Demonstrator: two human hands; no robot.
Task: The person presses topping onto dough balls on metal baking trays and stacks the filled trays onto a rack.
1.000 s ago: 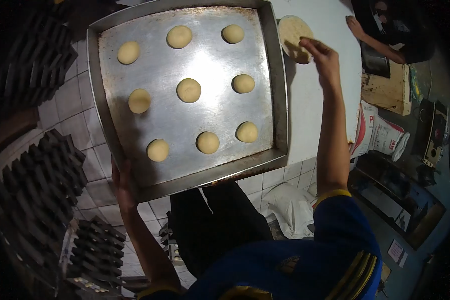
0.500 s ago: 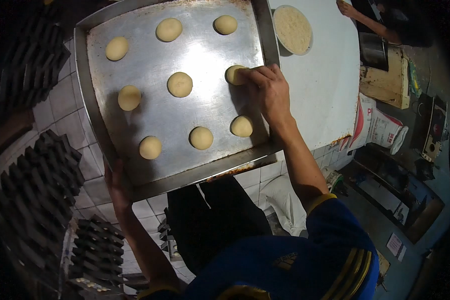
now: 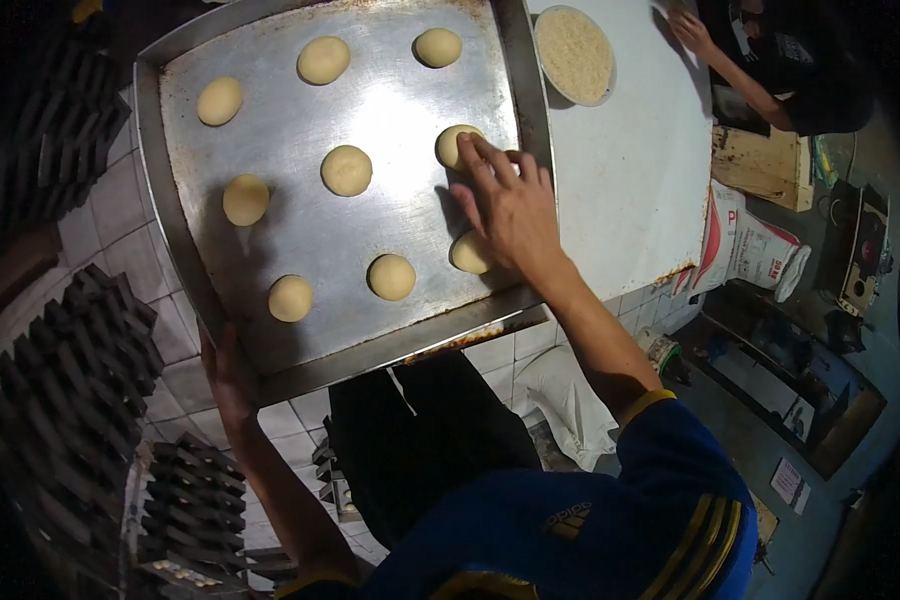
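A square metal baking tray [image 3: 300,130] holds several round dough balls, spaced apart in rows. My left hand [image 3: 232,378] grips the tray's near left corner from outside, its fingers partly hidden by the wall. Over the tray's right side, my right hand [image 3: 515,205] is open, with fingers stretched forward. Its fingertips rest on the dough ball [image 3: 454,147] in the middle of the right column. Another dough ball [image 3: 468,254] lies partly covered under the palm side of that hand. The centre dough ball [image 3: 346,170] sits to the left.
A bowl of pale crumbs [image 3: 575,55] stands on the white table [image 3: 630,180] right of the tray. Across the table are another person's hand [image 3: 692,35] and arm. Dark racks [image 3: 70,370] stand at left. Sacks [image 3: 760,250] and a wooden box [image 3: 765,165] are at right.
My right hand has gone from pinching the dough ball to fingers spread over it. The tray has shifted slightly left in view. The other person's hand has opened.
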